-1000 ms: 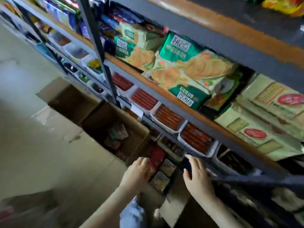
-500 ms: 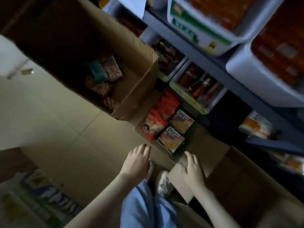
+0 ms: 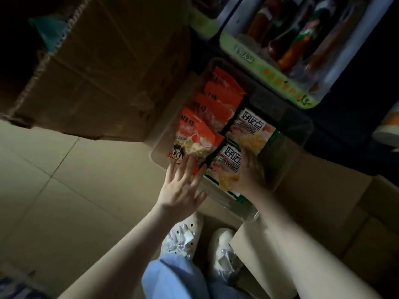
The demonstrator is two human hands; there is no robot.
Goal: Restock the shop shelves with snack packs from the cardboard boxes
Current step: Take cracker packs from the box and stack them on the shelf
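Both hands (image 3: 183, 186) now down on glossy orange and green-edged snack packs (image 3: 200, 117).

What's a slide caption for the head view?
Both hands, left hand and right hand, reach snack packs in a clear bin.

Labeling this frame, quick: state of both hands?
Left hand: open, fingers spread, fingertips at the orange snack pack.
Right hand: on the white-and-yellow snack pack; grip cannot be told.
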